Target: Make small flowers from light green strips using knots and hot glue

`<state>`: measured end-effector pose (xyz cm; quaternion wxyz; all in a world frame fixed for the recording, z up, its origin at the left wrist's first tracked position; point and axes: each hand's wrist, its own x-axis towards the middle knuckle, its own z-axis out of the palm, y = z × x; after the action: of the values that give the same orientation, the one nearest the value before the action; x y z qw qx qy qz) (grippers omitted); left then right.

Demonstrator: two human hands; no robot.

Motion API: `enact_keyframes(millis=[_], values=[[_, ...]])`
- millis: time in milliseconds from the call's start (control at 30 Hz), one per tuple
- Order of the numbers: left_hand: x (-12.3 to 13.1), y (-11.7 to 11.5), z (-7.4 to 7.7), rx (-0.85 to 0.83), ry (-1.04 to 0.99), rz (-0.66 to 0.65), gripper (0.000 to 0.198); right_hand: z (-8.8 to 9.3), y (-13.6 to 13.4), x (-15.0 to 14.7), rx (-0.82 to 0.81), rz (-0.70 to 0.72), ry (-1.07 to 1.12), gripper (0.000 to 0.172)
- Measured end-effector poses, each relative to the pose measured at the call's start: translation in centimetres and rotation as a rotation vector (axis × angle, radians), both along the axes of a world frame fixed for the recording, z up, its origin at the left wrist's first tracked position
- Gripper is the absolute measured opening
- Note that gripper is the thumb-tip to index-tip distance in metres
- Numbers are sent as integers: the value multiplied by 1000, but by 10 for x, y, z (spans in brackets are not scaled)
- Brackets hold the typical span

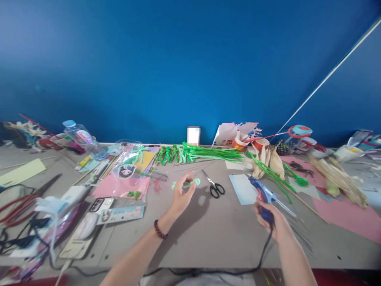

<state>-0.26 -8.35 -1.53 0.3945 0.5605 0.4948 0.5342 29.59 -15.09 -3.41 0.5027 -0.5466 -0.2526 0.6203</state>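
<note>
My left hand (182, 190) pinches a pale green pipe cleaner (187, 184) with a curled end, held above the table. A blue hot glue gun (263, 190) is gripped in my right hand (269, 216), its nozzle pointing up and left, a clear glue stick (284, 206) jutting from its back. The gun's tip is over a light blue sheet of paper (241, 190). Between the hands lie black-handled scissors (214, 187), blades slightly apart. Behind them are several bent green pipe cleaner pieces (168, 155) and a bundle of straight green pipe cleaners (217, 152).
On the left are a plastic bag (126, 171), large red-handled scissors (26, 200), a phone (79, 238) under a white mouse (88, 225), and a bottle (83, 137). Dried husks (272, 161), cups (239, 143) and pink paper (348, 216) occupy the right. The gun's cord (264, 254) runs along the front edge.
</note>
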Motion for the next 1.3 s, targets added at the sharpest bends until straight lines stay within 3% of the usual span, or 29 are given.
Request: enact_keyframes(millis=[200, 400, 700, 900, 1300], values=[[0, 0, 2, -15, -17, -3, 37, 4, -4, -4, 90, 39, 82, 21], [0, -1, 0, -19, 8, 9, 36, 11, -8, -16, 73, 50, 149, 16], [2, -1, -7, 4, 36, -29, 32, 23, -12, -70, 166, 132, 168, 22], [3, -2, -7, 14, 22, -30, 31, 18, -16, -109, 191, 119, 36, 36], [5, -4, -9, 82, 76, 39, 33, 11, -14, -129, 178, 117, -80, 40]])
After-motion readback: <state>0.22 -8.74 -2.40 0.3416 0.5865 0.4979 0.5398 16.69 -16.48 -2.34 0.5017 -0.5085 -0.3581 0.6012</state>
